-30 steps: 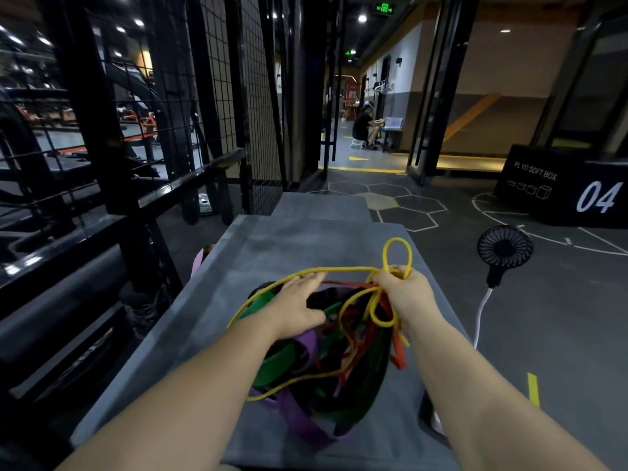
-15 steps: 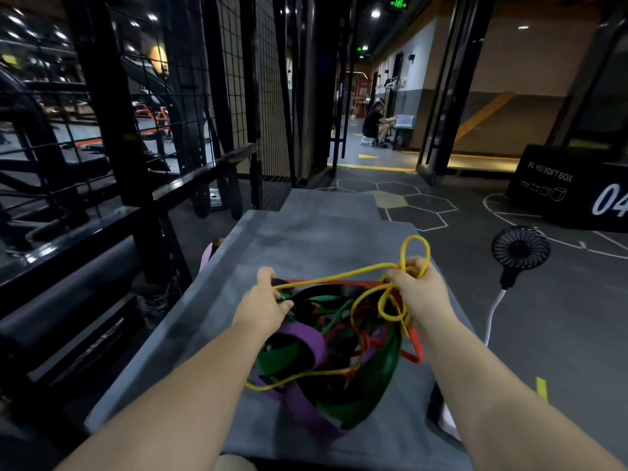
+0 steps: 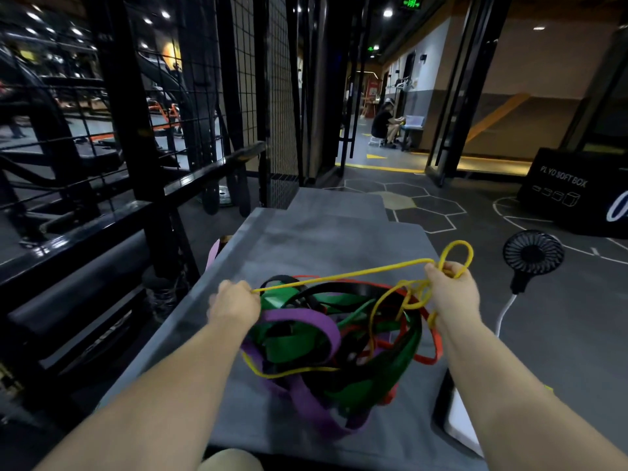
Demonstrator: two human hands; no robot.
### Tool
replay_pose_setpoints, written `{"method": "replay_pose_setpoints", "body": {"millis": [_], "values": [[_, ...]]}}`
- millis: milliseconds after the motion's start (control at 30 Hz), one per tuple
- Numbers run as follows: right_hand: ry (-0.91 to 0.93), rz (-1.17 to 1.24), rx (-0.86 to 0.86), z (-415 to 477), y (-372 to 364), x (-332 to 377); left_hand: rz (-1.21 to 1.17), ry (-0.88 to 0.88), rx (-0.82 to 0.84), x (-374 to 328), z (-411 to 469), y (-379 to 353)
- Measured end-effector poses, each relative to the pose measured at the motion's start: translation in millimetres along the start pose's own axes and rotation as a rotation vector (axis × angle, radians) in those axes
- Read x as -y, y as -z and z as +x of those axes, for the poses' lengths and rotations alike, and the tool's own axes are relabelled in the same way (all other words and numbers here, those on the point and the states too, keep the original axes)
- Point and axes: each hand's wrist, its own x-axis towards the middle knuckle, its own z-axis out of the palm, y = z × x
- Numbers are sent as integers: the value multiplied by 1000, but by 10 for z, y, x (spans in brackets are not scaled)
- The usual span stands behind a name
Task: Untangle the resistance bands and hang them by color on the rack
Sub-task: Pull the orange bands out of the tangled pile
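A tangled heap of resistance bands (image 3: 343,348) lies on a grey padded box (image 3: 316,243): green, purple, red, black and a thin yellow band (image 3: 343,275). My left hand (image 3: 234,305) pinches the yellow band at the heap's left edge. My right hand (image 3: 452,290) grips the same band at the right, with a yellow loop sticking up above the fingers. The yellow strand runs taut between both hands, above the heap. More yellow coils hang below my right hand into the pile.
A black metal rack with wire mesh (image 3: 142,141) stands along the left. A small black fan (image 3: 531,258) with a white cable sits on the floor at right. A black plyo box (image 3: 577,188) is far right. A person sits at a table (image 3: 385,124) down the corridor.
My hands have drawn apart, left hand moving left and right hand right. The yellow band has been pulled up from the heap and now stretches taut between them.
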Motion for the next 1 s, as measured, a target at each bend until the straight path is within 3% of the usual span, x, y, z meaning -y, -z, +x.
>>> {"method": "replay_pose_setpoints", "body": {"millis": [100, 200, 267, 400, 533, 667, 867, 1000], "values": [[-43, 61, -21, 84, 7, 29, -123, 70, 148, 273, 137, 14], [-90, 110, 10, 126, -33, 36, -538, 93, 294, 246, 91, 156], [-125, 136, 46, 139, -50, 48, -654, 89, 289, 156, 117, 300], [-165, 114, 90, 134, -55, 73, -742, 79, 277, -113, 140, 686], [-158, 116, 89, 92, -60, 113, -830, -42, 229, -487, 83, 1050], [-158, 165, 69, 107, -52, 171, -783, -77, 241, -845, -57, 1293], [-100, 272, 21, 90, -21, 433, -818, -152, 434, -1071, -234, 1033], [-35, 189, 84, 93, 41, 501, -953, -329, 451, -1282, -416, 895]]}}
